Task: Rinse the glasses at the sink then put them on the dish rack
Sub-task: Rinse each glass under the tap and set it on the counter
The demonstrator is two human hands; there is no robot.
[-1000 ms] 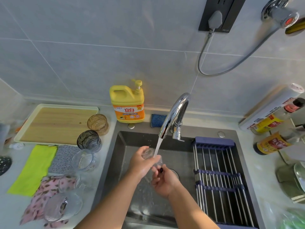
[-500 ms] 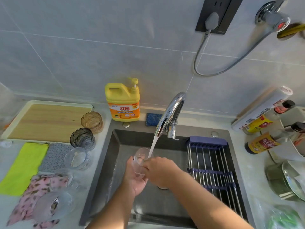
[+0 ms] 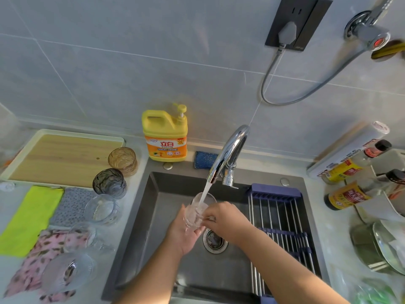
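A: Step? You're rinsing. Your left hand [image 3: 183, 234] cups the clear glass [image 3: 197, 212] from below, fingers wrapped on its lower wall. Glass is tilted, mouth toward the tap [image 3: 228, 154], over the sink [image 3: 153, 216] near the drain [image 3: 214, 240].

B: Right hand?

A: Your right hand [image 3: 223, 220] is at the glass's right side, fingertips pinched on the wall near the rim. Both hands are clamped on the same glass. Water stream [image 3: 205, 194] runs straight into it.

B: Progress?

A: Early, I'd judge. The rack [image 3: 276, 211] across the sink's right half looks bare. Waiting on the counter at left: amber glass [image 3: 122, 160], dark glass [image 3: 109, 183], clear tumbler [image 3: 102, 208], plus two more clear ones lying on the floral cloth [image 3: 28, 270].

B: Next?

A: Tip the water out, then carry the glass right to the rack bars, probably mouth down. It's wet and slippery, so keep one firm grip before you let the other hand go. Set it between bars so it doesn't rock.
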